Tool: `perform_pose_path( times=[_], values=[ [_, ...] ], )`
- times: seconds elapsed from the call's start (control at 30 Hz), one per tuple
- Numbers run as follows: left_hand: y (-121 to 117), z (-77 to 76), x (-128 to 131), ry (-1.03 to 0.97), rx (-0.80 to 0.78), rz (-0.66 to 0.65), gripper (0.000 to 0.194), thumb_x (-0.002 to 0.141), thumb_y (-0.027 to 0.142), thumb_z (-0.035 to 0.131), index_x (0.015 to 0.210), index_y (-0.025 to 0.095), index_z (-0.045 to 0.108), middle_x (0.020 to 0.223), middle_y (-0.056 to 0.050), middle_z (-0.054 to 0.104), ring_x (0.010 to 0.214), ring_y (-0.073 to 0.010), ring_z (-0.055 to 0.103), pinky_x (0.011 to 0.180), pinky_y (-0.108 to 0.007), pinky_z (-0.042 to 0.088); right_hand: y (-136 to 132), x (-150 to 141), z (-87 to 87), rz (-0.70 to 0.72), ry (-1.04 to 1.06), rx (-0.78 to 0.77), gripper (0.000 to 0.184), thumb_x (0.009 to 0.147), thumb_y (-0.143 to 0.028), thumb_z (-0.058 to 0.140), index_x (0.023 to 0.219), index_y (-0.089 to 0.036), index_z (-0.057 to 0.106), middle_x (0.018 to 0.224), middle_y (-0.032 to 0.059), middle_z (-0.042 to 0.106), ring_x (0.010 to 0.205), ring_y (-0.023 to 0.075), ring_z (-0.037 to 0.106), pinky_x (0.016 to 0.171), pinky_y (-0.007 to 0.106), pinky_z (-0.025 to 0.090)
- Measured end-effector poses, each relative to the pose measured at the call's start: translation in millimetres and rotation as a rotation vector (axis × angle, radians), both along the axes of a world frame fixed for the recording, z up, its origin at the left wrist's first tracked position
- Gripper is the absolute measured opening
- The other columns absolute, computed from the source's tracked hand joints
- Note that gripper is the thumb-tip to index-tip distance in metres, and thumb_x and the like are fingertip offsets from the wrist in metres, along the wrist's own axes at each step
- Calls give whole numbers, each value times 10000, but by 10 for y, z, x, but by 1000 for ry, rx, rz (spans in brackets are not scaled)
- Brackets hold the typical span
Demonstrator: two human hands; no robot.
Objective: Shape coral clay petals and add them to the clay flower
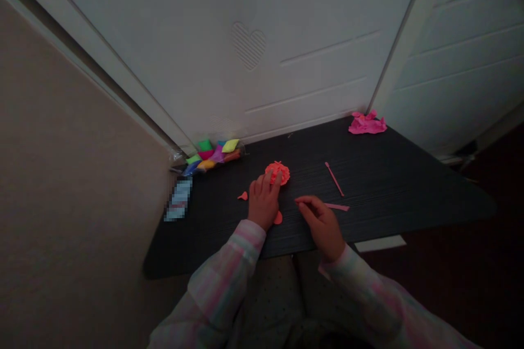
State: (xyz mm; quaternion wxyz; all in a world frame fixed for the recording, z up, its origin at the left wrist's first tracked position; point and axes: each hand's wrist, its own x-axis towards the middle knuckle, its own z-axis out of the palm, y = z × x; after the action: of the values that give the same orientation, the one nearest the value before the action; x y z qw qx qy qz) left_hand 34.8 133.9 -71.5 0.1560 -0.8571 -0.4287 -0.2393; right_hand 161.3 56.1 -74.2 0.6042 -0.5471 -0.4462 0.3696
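Observation:
A bright orange lump of modelling clay with a ruffled, layered surface lies on the dark table. My left hand rests over its near side, fingers stretched out and fingertips touching the clay. To the right and nearer the front edge, my right hand is closed in a pinch; whatever is between its fingertips is too small to make out. A small orange clay piece lies left of my left hand. Another flat orange piece shows partly beside my left wrist. One pink modelling tool lies partly behind my right hand.
A second thin pink tool lies farther right on the black table. Several coloured clay packets sit at the back left, near a blurred light-blue item. Pink clay stands at the back right against the white panel.

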Motion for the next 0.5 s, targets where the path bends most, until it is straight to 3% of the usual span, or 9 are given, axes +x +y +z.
perform_pose_path(
  times=[0.27, 0.5],
  values=[
    [29, -5, -60, -138, 60, 115, 406, 782, 45, 367, 1170, 102, 471, 1055, -148, 555, 973, -229, 478, 836, -382, 413, -1, -10, 16, -23, 43, -38, 128, 746, -292, 539, 787, -201, 618, 781, 20, 624, 746, 169, 572, 691, 304, 443],
    [-19, -14, -76, -106, -31, 66, 417, 783, 46, 372, 1187, 110, 453, 1098, -137, 528, 1014, -223, 449, 887, -366, 377, -17, -1, 3, -45, 82, -93, 102, 754, -275, 542, 800, -219, 613, 782, 4, 618, 757, 150, 568, 714, 291, 445]
  ],
)
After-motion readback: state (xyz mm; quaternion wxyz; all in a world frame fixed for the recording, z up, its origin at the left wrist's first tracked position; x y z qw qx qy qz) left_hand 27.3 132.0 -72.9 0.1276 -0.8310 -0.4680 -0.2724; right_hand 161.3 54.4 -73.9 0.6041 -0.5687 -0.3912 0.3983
